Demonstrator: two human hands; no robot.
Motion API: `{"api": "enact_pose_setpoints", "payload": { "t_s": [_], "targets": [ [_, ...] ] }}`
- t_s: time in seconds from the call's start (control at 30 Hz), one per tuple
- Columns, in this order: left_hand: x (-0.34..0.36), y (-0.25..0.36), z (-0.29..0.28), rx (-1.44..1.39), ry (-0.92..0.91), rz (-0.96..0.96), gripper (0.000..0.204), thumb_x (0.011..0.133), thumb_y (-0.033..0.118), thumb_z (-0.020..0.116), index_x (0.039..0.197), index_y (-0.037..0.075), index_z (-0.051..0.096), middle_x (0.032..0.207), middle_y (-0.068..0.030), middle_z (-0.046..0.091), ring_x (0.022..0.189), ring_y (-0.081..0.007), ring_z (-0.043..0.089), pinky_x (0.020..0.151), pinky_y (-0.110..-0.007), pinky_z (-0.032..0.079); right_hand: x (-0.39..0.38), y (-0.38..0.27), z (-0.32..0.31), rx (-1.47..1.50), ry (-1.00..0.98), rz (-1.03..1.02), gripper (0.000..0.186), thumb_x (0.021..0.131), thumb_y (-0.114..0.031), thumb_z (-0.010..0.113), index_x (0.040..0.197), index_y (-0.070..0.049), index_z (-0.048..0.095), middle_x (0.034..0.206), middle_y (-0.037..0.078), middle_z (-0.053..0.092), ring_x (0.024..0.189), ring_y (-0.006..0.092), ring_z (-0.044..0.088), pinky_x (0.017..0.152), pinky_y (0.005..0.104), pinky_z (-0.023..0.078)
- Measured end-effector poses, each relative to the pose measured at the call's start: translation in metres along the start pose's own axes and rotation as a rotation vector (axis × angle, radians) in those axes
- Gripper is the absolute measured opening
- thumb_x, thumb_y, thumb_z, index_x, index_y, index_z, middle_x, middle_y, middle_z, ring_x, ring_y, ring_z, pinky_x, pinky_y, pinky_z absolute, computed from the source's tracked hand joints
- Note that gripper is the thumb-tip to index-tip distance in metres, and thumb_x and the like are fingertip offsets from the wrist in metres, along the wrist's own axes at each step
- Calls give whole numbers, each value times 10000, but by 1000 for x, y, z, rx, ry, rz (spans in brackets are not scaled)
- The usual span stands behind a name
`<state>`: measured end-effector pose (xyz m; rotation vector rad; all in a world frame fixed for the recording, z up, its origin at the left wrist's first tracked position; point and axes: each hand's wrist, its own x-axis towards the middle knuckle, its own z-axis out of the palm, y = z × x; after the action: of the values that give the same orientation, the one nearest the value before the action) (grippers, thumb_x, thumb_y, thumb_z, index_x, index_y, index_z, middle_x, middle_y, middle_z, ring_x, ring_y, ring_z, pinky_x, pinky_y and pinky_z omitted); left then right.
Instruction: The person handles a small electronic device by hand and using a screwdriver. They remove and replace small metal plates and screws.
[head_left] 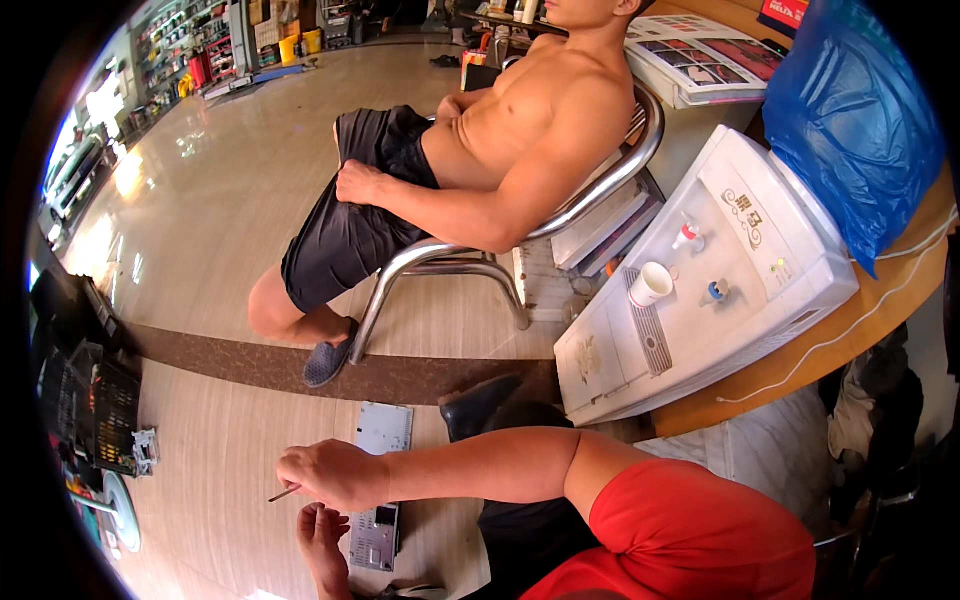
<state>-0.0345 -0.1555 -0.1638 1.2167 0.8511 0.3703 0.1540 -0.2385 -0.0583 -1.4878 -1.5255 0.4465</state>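
Observation:
My right hand (335, 474) is closed on a thin, dark, rod-like tool (284, 493), whose tip points down and left; most of it is hidden in the fist. Just below, my left hand (320, 545) has its fingers curled together, and whatever they may hold is too small to make out. Beneath my right forearm a flat silver-grey electronic device (374, 548), resembling an opened laptop base, lies on the floor. A plain silver panel (385, 427) shows beyond the forearm; whether the two are one piece is hidden.
Ahead, a person (540, 130) sits on a metal-framed chair (400, 262). To the right stand a white water dispenser (700, 270) with a paper cup (651, 285) and a blue plastic bag (850, 130). A black crate (108, 410) and a round pale base (121, 512) are at left.

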Motion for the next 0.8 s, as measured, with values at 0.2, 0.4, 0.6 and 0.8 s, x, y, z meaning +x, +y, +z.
{"api": "enact_pose_setpoints", "payload": {
  "t_s": [0.2,0.4,0.6,0.8],
  "targets": [
    [-2,-3,-6,2,-13,14,194,982,216,535,1042,31,537,845,-50,623,721,-136,613,646,-254,508,1,-3,7,4,36,-45,113,839,-70,599,850,-20,499,835,153,600,752,348,625,647,428,485],
    [0,4,-1,36,-25,19,208,981,225,538,1058,31,539,852,-43,616,735,-136,611,665,-256,503,2,2,4,11,52,-61,133,815,-38,612,859,-27,487,823,137,590,726,334,615,621,416,477],
    [-7,4,-4,8,-6,22,179,983,220,530,1040,51,541,837,-32,604,720,-128,615,653,-250,502,0,-1,6,8,14,-46,103,843,-54,600,855,-15,505,845,155,606,756,345,624,647,426,481],
    [-7,7,-4,20,-20,16,173,980,191,523,1056,37,535,838,-44,607,723,-136,619,652,-258,510,-1,5,11,-15,36,-71,161,795,-13,612,870,-21,470,834,136,584,746,348,609,620,415,470]
  ]
}}
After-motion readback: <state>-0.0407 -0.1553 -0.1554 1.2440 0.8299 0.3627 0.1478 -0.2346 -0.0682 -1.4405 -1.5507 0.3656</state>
